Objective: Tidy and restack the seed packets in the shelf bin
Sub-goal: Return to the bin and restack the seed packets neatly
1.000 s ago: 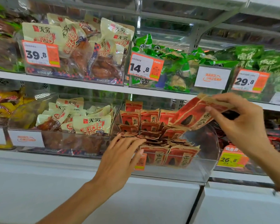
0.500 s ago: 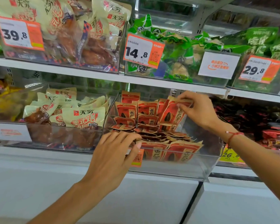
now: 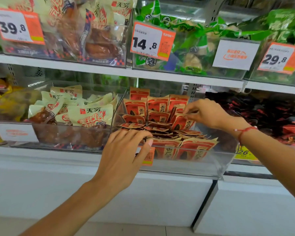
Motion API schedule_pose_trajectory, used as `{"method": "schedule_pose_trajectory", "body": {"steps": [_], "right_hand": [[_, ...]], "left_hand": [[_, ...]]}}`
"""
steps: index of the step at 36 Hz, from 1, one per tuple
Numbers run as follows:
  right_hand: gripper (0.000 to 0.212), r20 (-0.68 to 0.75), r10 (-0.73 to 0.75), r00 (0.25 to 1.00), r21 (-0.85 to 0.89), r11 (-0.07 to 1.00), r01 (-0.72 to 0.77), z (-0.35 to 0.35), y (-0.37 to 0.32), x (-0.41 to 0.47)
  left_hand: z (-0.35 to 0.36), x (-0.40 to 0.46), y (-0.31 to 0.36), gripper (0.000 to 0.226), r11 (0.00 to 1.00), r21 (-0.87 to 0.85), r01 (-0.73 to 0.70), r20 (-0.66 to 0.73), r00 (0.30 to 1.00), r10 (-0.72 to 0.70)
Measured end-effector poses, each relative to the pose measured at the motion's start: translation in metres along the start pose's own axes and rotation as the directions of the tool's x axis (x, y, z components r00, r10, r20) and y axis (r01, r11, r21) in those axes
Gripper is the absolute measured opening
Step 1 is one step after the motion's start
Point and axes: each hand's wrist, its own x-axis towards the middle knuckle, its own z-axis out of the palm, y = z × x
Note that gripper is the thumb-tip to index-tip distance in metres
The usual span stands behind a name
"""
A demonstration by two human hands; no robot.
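Red and tan seed packets (image 3: pixel 158 106) fill a clear plastic shelf bin (image 3: pixel 203 167) on the lower shelf. Some stand upright at the back, others lie flat in the middle, two lean against the front wall. My right hand (image 3: pixel 206 113) reaches into the bin from the right and pinches the top edge of an upright seed packet (image 3: pixel 184 122) on the right side of the pile. My left hand (image 3: pixel 124 150) grips the bin's front rim at its left corner, fingers hooked over the edge among the flat packets, thumb on the outside wall.
A bin of cream chicken snack packs (image 3: pixel 90 114) stands to the left, dark red packets (image 3: pixel 266 113) to the right. The upper shelf (image 3: pixel 109 68) carries bins with price tags 39.8 (image 3: pixel 17 26), 14.8 (image 3: pixel 152 41) and 29.8 (image 3: pixel 279 58). White cabinet fronts lie below.
My right hand carried a seed packet from above the bin's right side down into the pile and still pinches it. My left hand stayed on the front rim. The view moved closer.
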Motion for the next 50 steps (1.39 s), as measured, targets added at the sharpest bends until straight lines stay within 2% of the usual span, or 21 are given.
{"method": "schedule_pose_trajectory", "body": {"steps": [3, 7, 9, 10, 12, 15, 18, 24, 28, 30, 32, 33, 35, 37, 39, 41, 43, 45, 50], "right_hand": [[0.01, 0.064, 0.007, 0.998, 0.001, 1.0, -0.007, 0.003, -0.008, 0.008], [0.016, 0.28, -0.014, 0.96, -0.058, 0.998, 0.032, -0.006, -0.017, 0.005], [0.017, 0.318, -0.02, 0.948, -0.112, 0.992, 0.059, -0.01, -0.016, 0.0], [0.016, 0.287, -0.024, 0.958, -0.15, 0.986, 0.07, -0.013, -0.014, -0.002], [0.014, 0.118, -0.028, 0.993, -0.178, 0.983, 0.049, -0.02, -0.009, -0.005], [0.015, -0.109, -0.014, 0.994, -0.098, 0.995, 0.003, -0.026, -0.002, -0.005], [0.014, -0.171, 0.005, 0.985, -0.036, 0.999, -0.012, -0.019, 0.002, -0.004], [0.013, 0.049, 0.106, 0.993, 0.04, 0.993, -0.108, 0.01, 0.007, -0.002], [0.016, 0.193, 0.067, 0.979, 0.02, 0.997, -0.072, 0.014, 0.0, -0.001], [0.016, 0.233, 0.055, 0.971, 0.094, 0.992, -0.079, 0.008, 0.001, -0.001], [0.015, 0.178, 0.072, 0.981, 0.199, 0.974, -0.107, 0.002, 0.004, -0.002], [0.015, 0.093, 0.1, 0.991, 0.222, 0.968, -0.118, 0.001, 0.005, -0.002], [0.015, -0.13, 0.161, 0.978, 0.161, 0.977, -0.14, 0.003, 0.005, 0.0], [0.017, -0.253, 0.174, 0.952, 0.115, 0.982, -0.149, 0.005, 0.003, 0.007], [0.023, -0.209, 0.176, 0.962, 0.133, 0.98, -0.151, 0.005, 0.002, 0.017], [0.029, -0.065, 0.188, 0.98, 0.098, 0.979, -0.181, 0.004, 0.003, 0.026], [0.023, 0.096, 0.174, 0.98, 0.046, 0.983, -0.179, 0.006, 0.0, 0.032], [0.017, 0.197, 0.126, 0.972, 0.059, 0.988, -0.141, 0.01, -0.005, 0.033], [0.018, 0.169, 0.096, 0.981, -0.062, 0.994, -0.087, 0.015, -0.011, 0.037]], "left_hand": [[0.0, -0.001, 0.0, 0.041, 1.0, 0.006, 0.011, 0.022, 1.0, -0.011], [-0.002, -0.002, -0.002, 0.043, 1.0, 0.018, 0.002, 0.048, 0.999, -0.003], [-0.002, -0.002, -0.002, 0.043, 1.0, 0.017, 0.003, 0.055, 0.998, -0.004], [-0.001, -0.002, -0.002, 0.044, 1.0, 0.016, 0.005, 0.057, 0.998, -0.006], [-0.001, -0.002, -0.003, 0.045, 1.0, 0.017, 0.009, 0.058, 0.998, -0.01], [0.0, -0.001, -0.002, 0.047, 1.0, 0.014, 0.01, 0.057, 0.998, -0.011], [0.0, -0.001, -0.003, 0.047, 1.0, 0.008, 0.004, 0.051, 0.999, -0.005], [0.0, 0.0, -0.002, 0.048, 1.0, 0.0, 0.011, 0.042, 0.999, -0.011], [0.0, 0.0, -0.001, 0.043, 1.0, 0.002, 0.012, 0.03, 0.999, -0.012], [0.0, -0.001, -0.001, 0.042, 1.0, 0.006, 0.016, 0.032, 0.999, -0.017], [0.0, -0.001, -0.001, 0.041, 1.0, 0.011, 0.015, 0.036, 0.999, -0.015], [0.0, -0.001, -0.001, 0.041, 1.0, 0.012, 0.014, 0.038, 0.999, -0.015], [0.001, -0.002, -0.002, 0.043, 1.0, 0.011, 0.016, 0.043, 0.999, -0.016], [0.002, -0.003, -0.002, 0.042, 1.0, 0.01, 0.019, 0.045, 0.999, -0.02], [0.004, -0.004, -0.001, 0.04, 1.0, 0.008, 0.022, 0.043, 0.999, -0.023], [0.004, -0.003, -0.001, 0.039, 1.0, 0.011, 0.021, 0.037, 0.999, -0.022], [0.003, -0.002, -0.001, 0.04, 1.0, 0.015, 0.015, 0.033, 0.999, -0.015], [0.001, -0.002, -0.003, 0.039, 1.0, 0.021, 0.003, 0.03, 1.0, -0.004], [0.001, -0.002, -0.005, 0.042, 1.0, 0.017, 0.001, -0.01, 1.0, -0.001]]}}
